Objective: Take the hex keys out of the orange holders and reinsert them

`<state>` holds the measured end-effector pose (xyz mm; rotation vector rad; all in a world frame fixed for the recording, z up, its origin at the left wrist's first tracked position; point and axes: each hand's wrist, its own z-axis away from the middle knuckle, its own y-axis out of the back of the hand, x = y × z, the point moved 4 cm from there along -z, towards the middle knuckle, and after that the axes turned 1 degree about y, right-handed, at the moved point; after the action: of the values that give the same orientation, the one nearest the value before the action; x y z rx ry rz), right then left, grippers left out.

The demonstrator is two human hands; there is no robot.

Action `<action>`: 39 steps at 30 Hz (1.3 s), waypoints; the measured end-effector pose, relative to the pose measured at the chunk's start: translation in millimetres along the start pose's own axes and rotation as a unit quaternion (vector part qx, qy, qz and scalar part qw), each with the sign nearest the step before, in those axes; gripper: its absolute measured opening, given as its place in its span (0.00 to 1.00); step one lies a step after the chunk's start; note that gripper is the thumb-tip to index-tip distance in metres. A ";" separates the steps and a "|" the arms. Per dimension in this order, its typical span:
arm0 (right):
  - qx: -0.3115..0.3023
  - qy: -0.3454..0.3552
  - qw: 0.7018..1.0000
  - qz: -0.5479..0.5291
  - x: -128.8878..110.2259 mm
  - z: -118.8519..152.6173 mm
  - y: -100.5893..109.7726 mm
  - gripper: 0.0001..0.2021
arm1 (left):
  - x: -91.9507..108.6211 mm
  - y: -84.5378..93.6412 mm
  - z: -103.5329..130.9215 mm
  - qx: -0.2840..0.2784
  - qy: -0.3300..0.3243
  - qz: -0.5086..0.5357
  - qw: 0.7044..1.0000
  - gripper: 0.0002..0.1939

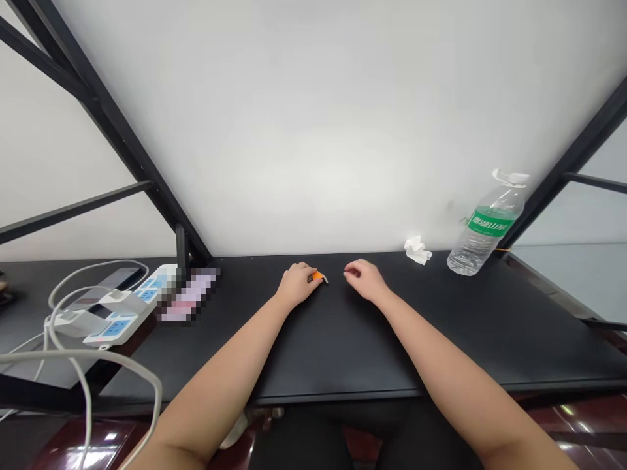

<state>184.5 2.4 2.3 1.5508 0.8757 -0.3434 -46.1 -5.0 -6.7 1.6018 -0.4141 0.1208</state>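
Head view: left hand (296, 285) pinches orange piece (318, 277); bottle (484, 225), tissue (417, 250) far right.

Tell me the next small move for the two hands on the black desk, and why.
Probably bring the right hand across to the small orange item. The left hand pinches that item at its fingertips, the right hand's fingers point toward it across a narrow gap, and it holds nothing that shows. What the item is cannot be told.
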 end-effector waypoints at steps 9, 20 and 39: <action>-0.085 0.070 0.994 0.015 -26.6 9.1 -32.5 0.06 | 39.0 0.0 11.7 -0.019 -0.174 0.073 0.982 0.17; -0.076 0.048 0.996 -0.001 -31.7 10.3 -26.9 0.10 | 41.2 0.1 14.7 -0.047 -0.111 0.227 0.966 0.12; -0.068 0.045 0.993 0.087 -34.2 10.4 -31.2 0.10 | 31.8 -12.6 10.7 -0.013 0.005 0.289 0.957 0.10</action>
<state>142.9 -20.2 0.8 1.5126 0.8095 -0.0874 -14.3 -21.3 -9.0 1.4125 -0.8637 0.5650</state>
